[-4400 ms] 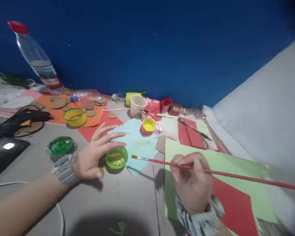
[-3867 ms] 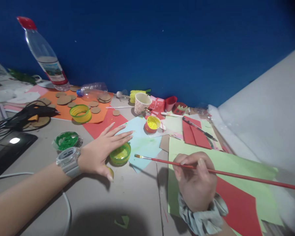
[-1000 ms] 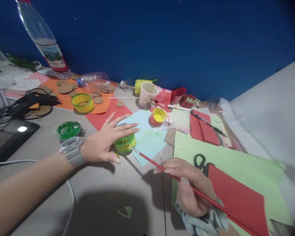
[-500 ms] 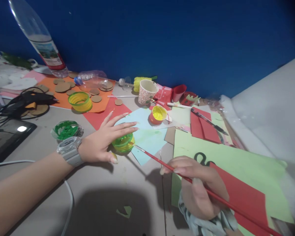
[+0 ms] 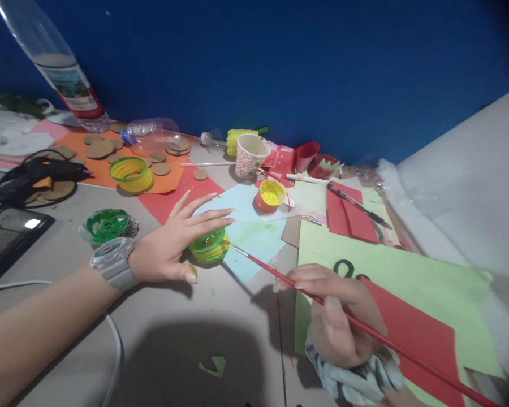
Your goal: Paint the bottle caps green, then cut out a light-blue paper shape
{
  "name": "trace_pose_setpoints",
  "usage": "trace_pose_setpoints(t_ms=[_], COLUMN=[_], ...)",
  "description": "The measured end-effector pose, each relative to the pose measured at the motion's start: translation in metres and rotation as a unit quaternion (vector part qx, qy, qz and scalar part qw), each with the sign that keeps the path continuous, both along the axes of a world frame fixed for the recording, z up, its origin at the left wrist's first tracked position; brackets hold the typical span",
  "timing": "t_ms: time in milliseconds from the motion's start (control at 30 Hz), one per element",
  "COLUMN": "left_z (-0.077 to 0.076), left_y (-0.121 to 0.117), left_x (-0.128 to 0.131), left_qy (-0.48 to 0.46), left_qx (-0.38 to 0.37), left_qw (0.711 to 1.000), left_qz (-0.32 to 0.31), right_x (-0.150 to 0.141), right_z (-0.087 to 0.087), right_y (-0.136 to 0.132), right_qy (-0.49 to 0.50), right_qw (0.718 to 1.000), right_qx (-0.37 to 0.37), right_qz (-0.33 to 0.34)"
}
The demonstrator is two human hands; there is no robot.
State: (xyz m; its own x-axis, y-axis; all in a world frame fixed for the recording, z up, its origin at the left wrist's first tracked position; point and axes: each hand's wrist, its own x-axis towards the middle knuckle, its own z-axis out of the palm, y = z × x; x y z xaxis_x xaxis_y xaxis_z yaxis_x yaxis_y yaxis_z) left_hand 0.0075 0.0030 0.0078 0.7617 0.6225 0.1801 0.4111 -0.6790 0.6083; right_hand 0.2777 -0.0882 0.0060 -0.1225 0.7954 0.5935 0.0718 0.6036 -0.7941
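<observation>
My right hand (image 5: 343, 316) pinches a long paintbrush (image 5: 275, 272) with a red handle. Its tip meets the right side of a ridged plastic ring (image 5: 210, 255), yellow with wet green paint on it, like a cut piece of bottle. Over the ring's far left side my left hand (image 5: 173, 243) lies with fingers stretched out and spread, the thumb apart on the near side; whether the fingers touch the ring is unclear. A yellow ring (image 5: 131, 176) of the same kind stands farther back. Left of my left hand sits a clear dish of green paint (image 5: 107, 225).
Behind the blue paper (image 5: 258, 232) stand a red cup of yellow paint (image 5: 270, 196) and a patterned paper cup (image 5: 251, 157). A tall bottle (image 5: 70, 85) and a lying bottle (image 5: 152, 134) are near the blue wall. Green paper (image 5: 407, 265) spreads rightward; a tablet (image 5: 12, 237) lies left.
The view has shifted slightly, so most things appear a little farther left. Both hands keep nearly the same pose, and the brush tip stays at the ring's right side.
</observation>
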Motion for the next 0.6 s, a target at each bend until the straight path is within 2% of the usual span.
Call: trace_pose_setpoints(t_ms=[267,433,600], left_z=[-0.0015,-0.0022,-0.0015], left_y=[-0.0007,0.0004,0.0003], left_x=[0.0002,-0.0007,-0.0006], left_qy=[-0.001,0.001,0.004], left_qx=[0.008,0.020,0.019], left_qw=[1.000,1.000,1.000], left_qz=[-0.001,-0.008,-0.009], right_x=[-0.0035,-0.0058,-0.0079], right_z=[0.0021,0.0034,0.0033], right_y=[-0.0018,-0.0015,-0.0007], right_qy=[0.005,0.056,0.073], right_qw=[0.999,0.996,0.994], right_qx=[-0.029,-0.058,-0.077], right_qz=[0.013,-0.048,-0.013])
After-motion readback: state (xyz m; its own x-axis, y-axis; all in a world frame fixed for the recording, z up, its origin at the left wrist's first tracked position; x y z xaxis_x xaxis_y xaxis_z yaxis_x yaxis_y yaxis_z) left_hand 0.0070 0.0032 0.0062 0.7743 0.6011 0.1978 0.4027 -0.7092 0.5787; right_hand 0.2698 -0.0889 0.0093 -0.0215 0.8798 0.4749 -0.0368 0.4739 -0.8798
